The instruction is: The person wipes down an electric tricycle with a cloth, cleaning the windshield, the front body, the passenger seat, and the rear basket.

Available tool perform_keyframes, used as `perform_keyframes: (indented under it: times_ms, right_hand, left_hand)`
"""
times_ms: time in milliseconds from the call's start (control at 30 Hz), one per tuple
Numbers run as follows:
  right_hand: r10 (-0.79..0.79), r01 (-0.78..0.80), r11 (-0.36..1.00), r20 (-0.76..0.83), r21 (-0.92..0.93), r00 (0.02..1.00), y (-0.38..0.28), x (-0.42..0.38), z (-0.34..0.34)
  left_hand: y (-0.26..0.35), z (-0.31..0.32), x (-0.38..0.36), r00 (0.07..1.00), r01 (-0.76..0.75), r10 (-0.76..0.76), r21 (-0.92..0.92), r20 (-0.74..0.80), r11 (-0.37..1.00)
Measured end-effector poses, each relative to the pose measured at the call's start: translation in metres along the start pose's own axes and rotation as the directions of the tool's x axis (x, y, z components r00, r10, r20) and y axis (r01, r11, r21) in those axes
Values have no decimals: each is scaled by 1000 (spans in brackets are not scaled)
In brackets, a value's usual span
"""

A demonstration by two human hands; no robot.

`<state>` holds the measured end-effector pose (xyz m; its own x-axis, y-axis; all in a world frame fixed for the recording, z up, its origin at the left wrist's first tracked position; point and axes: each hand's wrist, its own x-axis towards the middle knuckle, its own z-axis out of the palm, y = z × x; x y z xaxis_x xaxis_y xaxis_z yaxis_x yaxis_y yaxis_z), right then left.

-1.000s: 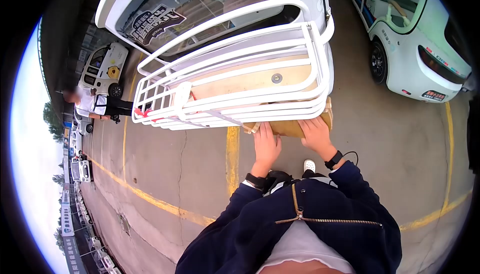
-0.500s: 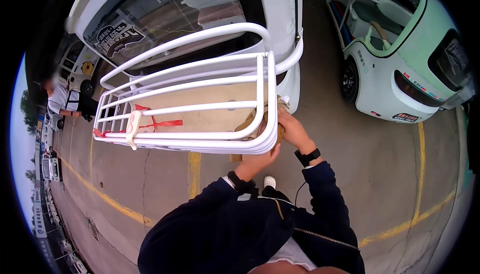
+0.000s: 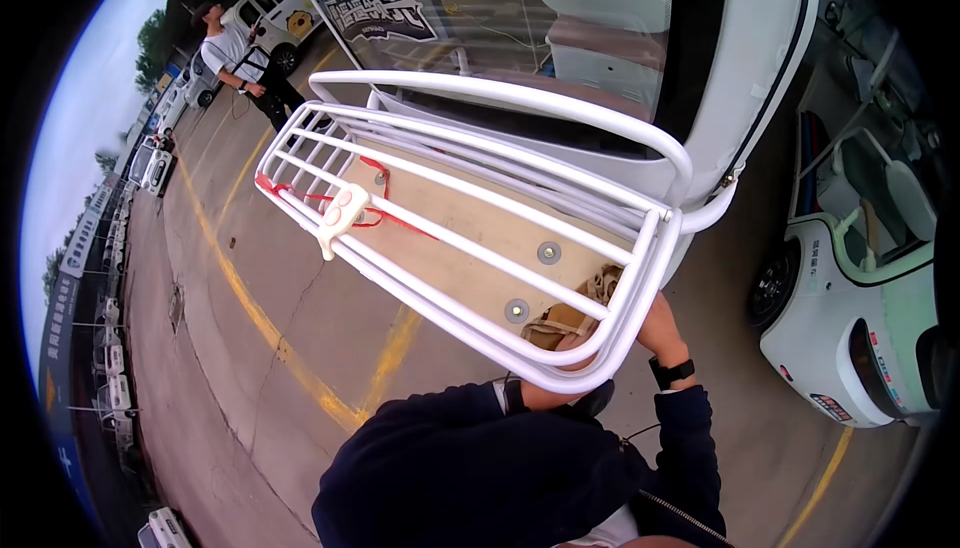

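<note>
A white metal rack [image 3: 470,233] with a tan floor panel [image 3: 450,213] is fixed to the front of a small white vehicle. At its near right corner lies a crumpled brown cloth [image 3: 570,318], partly behind the bars. My right hand [image 3: 655,331] is against the outside of that corner, its fingers hidden by the rack. Under the near rail, my left hand [image 3: 550,396] reaches toward the same corner, mostly covered by the bars. Whether either hand grips the cloth does not show. A cream, bone-shaped tag [image 3: 343,213] and a red ribbon [image 3: 385,210] hang at the rack's left part.
The vehicle's windshield [image 3: 490,48] rises behind the rack. Another small pale vehicle [image 3: 840,318] stands at the right. A person in a white shirt [image 3: 240,58] stands at the upper left, near parked vans. Yellow lines [image 3: 300,373] cross the pavement.
The view has turned, so the rack now slants down to the right and more of its floor panel shows. My hands stay at its right corner, with the left now more hidden.
</note>
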<state>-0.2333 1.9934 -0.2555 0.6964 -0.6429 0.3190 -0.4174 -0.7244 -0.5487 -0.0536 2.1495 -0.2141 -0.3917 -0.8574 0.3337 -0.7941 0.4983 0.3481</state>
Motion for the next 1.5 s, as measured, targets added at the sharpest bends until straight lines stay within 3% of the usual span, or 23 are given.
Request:
perform_keyframes:
  times_ms: [33,67,133,233,433,500,533,600,633,667,733,833,900,1000,1100,1133,1167,1233,1267,1300,1367,1433,1500]
  right_hand:
    - [-105,111,986,53,-126,993,12,5,-7]
    - [-209,205,965,-2,-166,978,19,9,-10]
    - [-267,266,950,15,-167,964,26,14,-18]
    - [-251,268,947,115,-178,961,32,15,-25]
    - [-227,219,971,-85,-93,970,22,6,3]
    - [-84,82,996,-57,-30,995,9,5,-3]
    - [-84,82,996,-65,-30,994,3,7,-9]
    - [-123,121,992,-79,-37,989,-1,12,-20]
    - [-154,150,988,-86,-42,984,-1,14,-27]
    - [-200,196,979,-74,-51,977,2,16,-33]
    - [-223,220,973,-50,-62,973,-3,18,-46]
    - [-224,222,974,-52,-51,973,-11,13,-56]
    - [-243,241,970,-75,-27,967,-12,12,-62]
    - [-239,246,968,-117,43,964,-9,-4,-68]
    - [-204,203,978,11,54,979,12,-31,-92]
    - [-257,251,964,80,88,963,15,-35,-107]
    - [-317,301,946,141,124,938,19,-33,-122]
    - [-407,397,912,119,101,906,13,-23,-156]
    - [-507,506,862,41,29,861,5,-4,-176]
    - [-608,606,793,-47,-60,792,-4,23,-196]
    - [-753,722,658,-196,-213,629,-36,63,-240]
    - [-835,753,547,-298,-367,462,-70,81,-283]
    - [-850,767,484,-436,-421,297,-88,93,-295]
  left_hand:
    - [3,0,6,1000,27,-27,-19,0,999]
    - [5,-1,12,998,62,-62,-21,-1,998]
    - [11,1,21,990,143,-143,4,-3,990]
    - [19,10,34,967,256,-256,18,-19,967]
    - [33,37,57,861,508,-506,79,-49,858]
    - [33,46,70,746,663,-661,1,-80,749]
    - [39,38,76,660,685,-745,-326,-100,651]
    - [26,57,62,818,503,-500,-69,-283,862]
    - [30,38,70,812,481,-483,-91,-327,872]
    - [32,25,67,905,411,-374,195,-202,890]
    - [32,20,69,874,450,-447,-26,-190,892]
    - [42,28,66,936,341,-337,492,-100,801]
    - [58,27,71,886,452,-409,210,-218,867]
    - [65,42,66,876,439,-416,46,-244,897]
    - [79,23,70,896,403,-383,50,-224,914]
    - [86,11,77,937,305,-262,173,-232,936]
    - [97,-3,85,930,326,-285,164,-234,931]
    - [121,-34,100,931,365,-362,107,-43,925]
    - [126,-51,109,931,365,-365,149,-25,919]
    - [123,-58,114,949,285,-239,239,-204,928]
    - [148,-109,133,948,273,-167,422,-271,864]
    - [176,-152,144,895,295,-38,526,-445,798]
    - [192,-179,147,862,331,36,615,-505,716]
